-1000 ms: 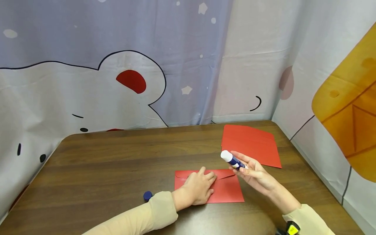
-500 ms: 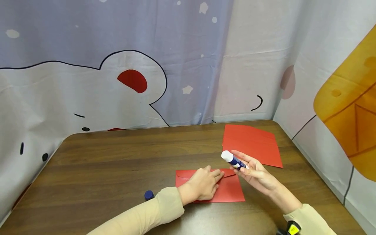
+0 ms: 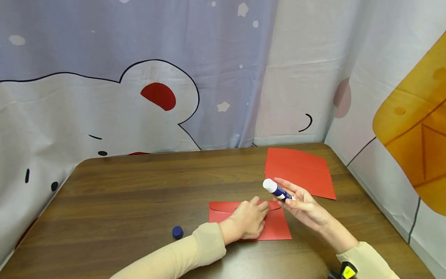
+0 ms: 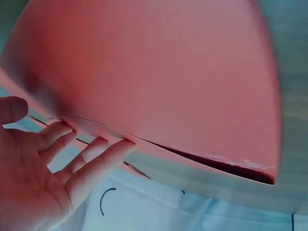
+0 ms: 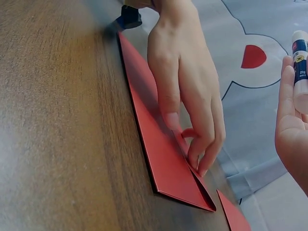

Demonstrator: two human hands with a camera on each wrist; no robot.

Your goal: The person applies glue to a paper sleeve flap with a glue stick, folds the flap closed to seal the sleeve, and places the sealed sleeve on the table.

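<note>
Left grip (image 3: 249, 219), fingers unclenched, partly hiding red envelope (image 3: 278, 228), right grip (image 3: 307, 208) holding partly covered glue stick (image 3: 278, 190)

There are one left hand (image 3: 249, 220), one right hand (image 3: 307, 209), one glue stick (image 3: 280, 192), one blue cap (image 3: 177, 232) and one flapped red envelope (image 3: 277, 228). One red paper stack (image 3: 297, 170), pieces uncountable.

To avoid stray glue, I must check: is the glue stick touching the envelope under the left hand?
Apart. The right wrist view shows curtain between the glue stick in the right hand and the envelope.
</note>
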